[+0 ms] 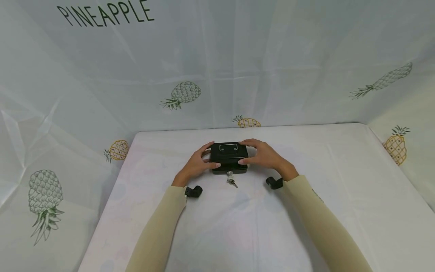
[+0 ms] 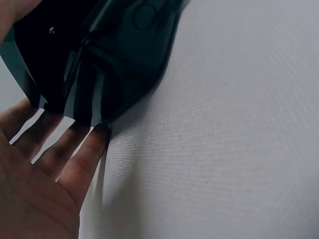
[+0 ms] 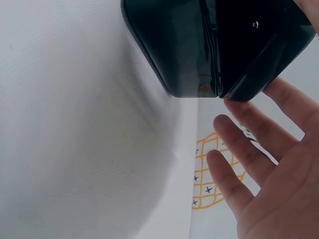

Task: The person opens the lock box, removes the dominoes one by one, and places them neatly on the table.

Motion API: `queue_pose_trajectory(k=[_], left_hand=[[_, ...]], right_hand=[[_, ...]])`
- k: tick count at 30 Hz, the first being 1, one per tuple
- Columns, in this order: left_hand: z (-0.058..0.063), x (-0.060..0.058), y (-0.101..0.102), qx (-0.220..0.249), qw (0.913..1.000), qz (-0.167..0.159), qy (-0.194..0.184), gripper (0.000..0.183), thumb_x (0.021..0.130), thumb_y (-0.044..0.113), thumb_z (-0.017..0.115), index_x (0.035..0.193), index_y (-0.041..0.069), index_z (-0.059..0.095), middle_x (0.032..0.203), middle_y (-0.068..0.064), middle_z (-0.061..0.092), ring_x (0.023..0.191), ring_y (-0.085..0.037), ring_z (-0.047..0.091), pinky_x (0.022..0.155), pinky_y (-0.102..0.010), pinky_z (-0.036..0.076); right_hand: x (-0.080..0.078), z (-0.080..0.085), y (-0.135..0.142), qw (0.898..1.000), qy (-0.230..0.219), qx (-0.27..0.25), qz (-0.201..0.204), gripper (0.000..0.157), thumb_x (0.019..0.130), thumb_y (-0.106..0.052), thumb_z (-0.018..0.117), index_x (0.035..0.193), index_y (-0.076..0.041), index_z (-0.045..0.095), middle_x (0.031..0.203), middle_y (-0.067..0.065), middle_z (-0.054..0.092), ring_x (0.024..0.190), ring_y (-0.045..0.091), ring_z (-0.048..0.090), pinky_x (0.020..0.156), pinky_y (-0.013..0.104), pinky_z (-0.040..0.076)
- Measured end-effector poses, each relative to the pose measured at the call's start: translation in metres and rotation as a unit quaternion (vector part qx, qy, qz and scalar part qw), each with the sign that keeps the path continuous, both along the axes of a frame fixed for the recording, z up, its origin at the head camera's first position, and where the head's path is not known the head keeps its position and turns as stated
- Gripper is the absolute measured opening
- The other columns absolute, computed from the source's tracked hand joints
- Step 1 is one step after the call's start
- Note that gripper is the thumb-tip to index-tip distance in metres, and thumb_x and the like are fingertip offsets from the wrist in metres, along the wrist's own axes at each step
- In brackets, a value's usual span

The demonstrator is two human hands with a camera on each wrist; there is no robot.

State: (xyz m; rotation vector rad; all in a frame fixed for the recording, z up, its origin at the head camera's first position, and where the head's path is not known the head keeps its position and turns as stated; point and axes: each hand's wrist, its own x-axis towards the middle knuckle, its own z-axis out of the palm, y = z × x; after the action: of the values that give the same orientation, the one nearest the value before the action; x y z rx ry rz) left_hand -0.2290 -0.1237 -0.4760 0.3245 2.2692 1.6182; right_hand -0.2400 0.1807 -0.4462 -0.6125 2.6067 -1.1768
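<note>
A small black cash box (image 1: pixel 229 155) sits on the white-covered table with its wire handle folded flat on the lid. Keys (image 1: pixel 231 179) hang from the lock at its front. My left hand (image 1: pixel 196 163) holds the box's left end, thumb on the front edge of the lid and fingers at the side and back. At the opposite end, my right hand (image 1: pixel 263 154) grips the lid between its thumb at the front and fingertips at the back corner. In the right wrist view, two lower fingers (image 3: pixel 230 181) stand apart from the box (image 3: pixel 172 50).
White cloth (image 1: pixel 217 234) covers the table, whose far edge lies just behind the box. A white sheet (image 1: pixel 272 68) printed with pineapples hangs behind and at the sides. Black wrist cameras (image 1: pixel 194 191) are strapped at both cuffs.
</note>
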Motion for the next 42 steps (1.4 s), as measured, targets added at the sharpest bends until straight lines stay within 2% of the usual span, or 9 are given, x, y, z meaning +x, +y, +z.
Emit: queue_pose_trajectory(k=[13,19,21,27,35,42], left_hand=[[-0.002,0.0,0.001,0.013,0.9999,-0.009,0.001,0.088,0.1,0.021,0.075,0.171,0.02,0.022,0.169,-0.023,0.03,0.147,-0.049,0.045,0.122,-0.059,0.041],[-0.004,0.001,-0.001,0.014,0.9992,-0.016,0.033,0.081,0.105,0.02,0.069,0.171,0.016,0.022,0.172,-0.018,0.027,0.156,-0.04,0.034,0.126,-0.054,0.037],[-0.004,0.002,-0.002,0.016,0.9989,-0.016,0.041,0.077,0.106,0.021,0.066,0.17,0.014,0.023,0.172,-0.017,0.028,0.157,-0.039,0.032,0.126,-0.056,0.036],[-0.005,0.001,-0.001,0.021,0.9989,0.0,0.041,0.07,0.108,0.026,0.062,0.169,0.014,0.028,0.169,-0.018,0.035,0.155,-0.039,0.036,0.125,-0.06,0.036],[-0.002,0.002,0.002,0.011,0.9989,0.026,0.038,0.067,0.109,0.031,0.061,0.168,0.019,0.034,0.17,-0.012,0.035,0.155,-0.035,0.037,0.126,-0.059,0.034],[0.0,0.001,0.005,0.004,0.9983,0.036,0.045,0.064,0.111,0.035,0.056,0.167,0.015,0.034,0.168,-0.015,0.039,0.153,-0.036,0.041,0.126,-0.058,0.035]], right_hand=[[-0.004,-0.005,0.001,0.999,-0.017,-0.048,0.001,0.069,0.093,-0.033,0.081,0.154,-0.011,0.057,0.156,0.015,0.053,0.142,0.038,0.049,0.119,0.06,0.043],[-0.005,-0.006,0.0,0.999,-0.007,-0.049,-0.002,0.062,0.098,-0.031,0.076,0.152,-0.009,0.058,0.156,0.016,0.054,0.14,0.04,0.05,0.117,0.058,0.046],[-0.005,-0.006,-0.001,0.999,-0.004,-0.051,-0.004,0.059,0.1,-0.031,0.073,0.152,-0.008,0.058,0.156,0.017,0.054,0.139,0.04,0.051,0.116,0.057,0.047],[-0.007,-0.009,-0.003,0.997,-0.008,-0.072,-0.016,0.052,0.106,-0.027,0.065,0.153,-0.006,0.056,0.156,0.019,0.053,0.137,0.039,0.053,0.114,0.055,0.049],[-0.003,-0.01,-0.006,0.996,-0.029,-0.083,-0.024,0.054,0.112,-0.032,0.054,0.159,-0.006,0.047,0.162,0.022,0.043,0.136,0.048,0.053,0.115,0.064,0.045],[0.001,-0.013,-0.004,0.995,-0.045,-0.088,-0.015,0.061,0.114,-0.033,0.046,0.166,-0.005,0.031,0.167,0.024,0.035,0.147,0.05,0.041,0.121,0.068,0.035]])
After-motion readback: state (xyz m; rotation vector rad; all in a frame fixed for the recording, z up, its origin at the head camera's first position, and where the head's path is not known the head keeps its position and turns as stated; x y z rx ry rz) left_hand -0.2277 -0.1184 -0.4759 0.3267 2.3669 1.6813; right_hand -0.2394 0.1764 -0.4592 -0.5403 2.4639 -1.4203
